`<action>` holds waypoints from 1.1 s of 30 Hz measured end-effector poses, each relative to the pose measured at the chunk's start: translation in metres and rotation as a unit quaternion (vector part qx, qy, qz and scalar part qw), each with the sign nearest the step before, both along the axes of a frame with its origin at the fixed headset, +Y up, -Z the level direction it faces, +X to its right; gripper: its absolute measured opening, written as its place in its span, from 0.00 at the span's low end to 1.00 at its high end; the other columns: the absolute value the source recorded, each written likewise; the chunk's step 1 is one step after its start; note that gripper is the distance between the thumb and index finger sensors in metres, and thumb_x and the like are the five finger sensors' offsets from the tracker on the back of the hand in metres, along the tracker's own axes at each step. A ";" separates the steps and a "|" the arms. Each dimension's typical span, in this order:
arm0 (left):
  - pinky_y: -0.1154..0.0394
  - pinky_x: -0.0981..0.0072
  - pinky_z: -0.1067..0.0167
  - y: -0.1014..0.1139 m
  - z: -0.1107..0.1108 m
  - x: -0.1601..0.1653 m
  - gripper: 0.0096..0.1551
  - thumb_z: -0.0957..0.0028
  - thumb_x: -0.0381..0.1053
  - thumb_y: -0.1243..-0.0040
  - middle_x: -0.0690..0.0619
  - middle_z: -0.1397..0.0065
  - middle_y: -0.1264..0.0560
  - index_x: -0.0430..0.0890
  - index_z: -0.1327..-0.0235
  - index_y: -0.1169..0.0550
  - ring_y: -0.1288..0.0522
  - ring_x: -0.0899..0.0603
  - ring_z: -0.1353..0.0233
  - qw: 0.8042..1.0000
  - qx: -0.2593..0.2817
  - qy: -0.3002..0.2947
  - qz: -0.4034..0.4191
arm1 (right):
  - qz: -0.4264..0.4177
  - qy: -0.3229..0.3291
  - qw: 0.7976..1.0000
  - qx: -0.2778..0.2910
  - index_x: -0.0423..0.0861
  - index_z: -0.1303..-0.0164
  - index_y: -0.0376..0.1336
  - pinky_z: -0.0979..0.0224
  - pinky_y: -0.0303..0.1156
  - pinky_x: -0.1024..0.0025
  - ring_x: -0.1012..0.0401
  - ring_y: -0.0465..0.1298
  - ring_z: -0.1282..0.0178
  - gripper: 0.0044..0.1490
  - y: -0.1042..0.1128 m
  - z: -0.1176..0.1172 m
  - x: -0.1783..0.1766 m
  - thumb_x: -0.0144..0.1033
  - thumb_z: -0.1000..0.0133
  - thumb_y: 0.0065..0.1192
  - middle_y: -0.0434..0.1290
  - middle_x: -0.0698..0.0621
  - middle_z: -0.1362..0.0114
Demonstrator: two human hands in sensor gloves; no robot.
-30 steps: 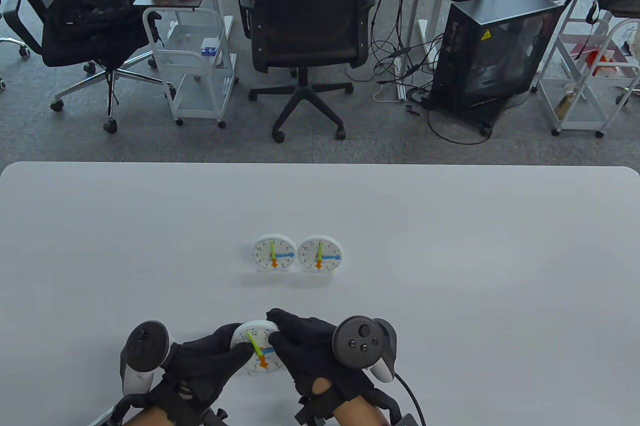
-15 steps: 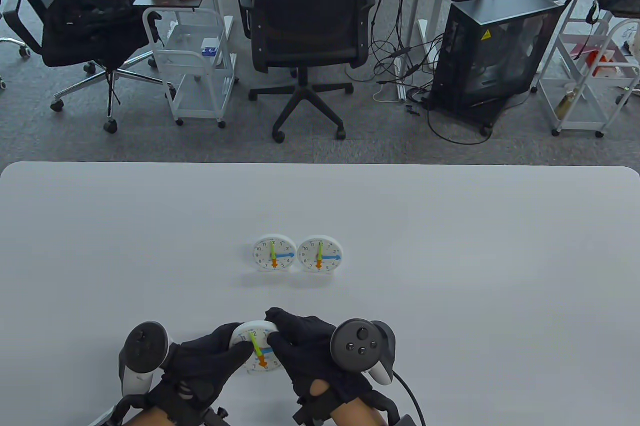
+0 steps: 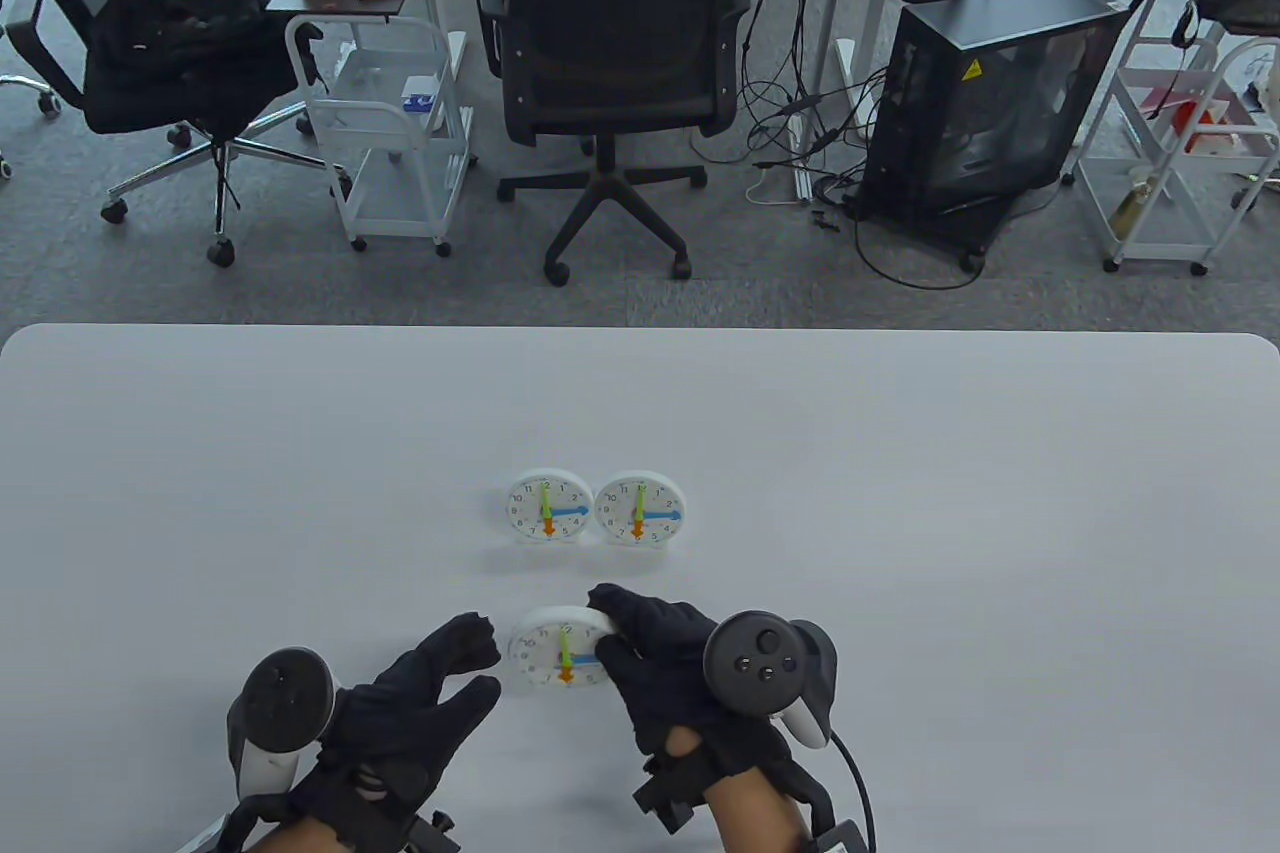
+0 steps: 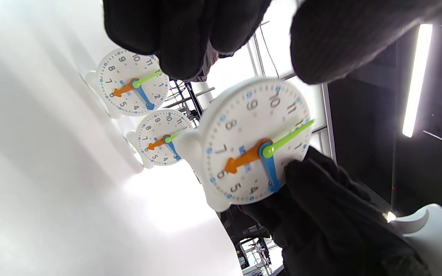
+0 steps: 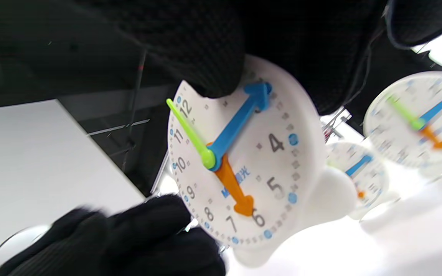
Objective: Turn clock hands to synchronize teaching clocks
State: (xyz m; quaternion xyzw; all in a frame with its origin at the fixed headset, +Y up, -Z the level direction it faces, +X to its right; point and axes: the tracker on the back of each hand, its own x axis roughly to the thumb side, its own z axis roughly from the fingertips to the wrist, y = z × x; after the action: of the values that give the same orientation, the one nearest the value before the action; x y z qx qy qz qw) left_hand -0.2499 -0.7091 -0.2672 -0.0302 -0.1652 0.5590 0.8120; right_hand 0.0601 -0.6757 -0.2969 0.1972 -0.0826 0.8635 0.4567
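Observation:
Two white teaching clocks stand side by side mid-table, the left clock [image 3: 546,508] and the right clock [image 3: 640,508]. Each has its green hand at 12, blue at 3 and orange at 6. My right hand [image 3: 612,633] grips a third clock [image 3: 558,650] by its right rim, upright and facing me, and its hands read the same. I cannot tell if its foot touches the table. My left hand [image 3: 487,665] is open and empty just left of it, apart from it. The held clock fills the left wrist view [image 4: 251,145] and the right wrist view [image 5: 244,153].
The white table [image 3: 900,493] spreads wide on both sides of the clocks. Beyond its far edge are office chairs [image 3: 610,43], a white cart [image 3: 390,123] and a black computer case [image 3: 990,93].
My left hand has let go of the third clock and drawn back open. My right hand has carried the clock forward and right, toward the two clocks. Its green hand went from about 11 to 12.

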 end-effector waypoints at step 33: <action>0.47 0.23 0.37 0.000 0.002 0.008 0.40 0.46 0.65 0.35 0.35 0.27 0.24 0.42 0.28 0.29 0.32 0.23 0.29 0.999 -0.005 -0.030 -0.035 | 0.011 -0.268 0.946 -0.180 0.35 0.27 0.63 0.35 0.60 0.26 0.35 0.73 0.34 0.35 -0.076 -0.112 0.103 0.31 0.45 0.65 0.71 0.39 0.30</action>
State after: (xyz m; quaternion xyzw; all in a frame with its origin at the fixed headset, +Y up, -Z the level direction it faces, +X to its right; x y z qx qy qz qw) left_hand -0.2417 -0.7089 -0.2654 -0.0569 -0.1849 0.5297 0.8258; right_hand 0.1636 -0.7514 -0.4090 -0.1262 -0.0435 0.8899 0.4363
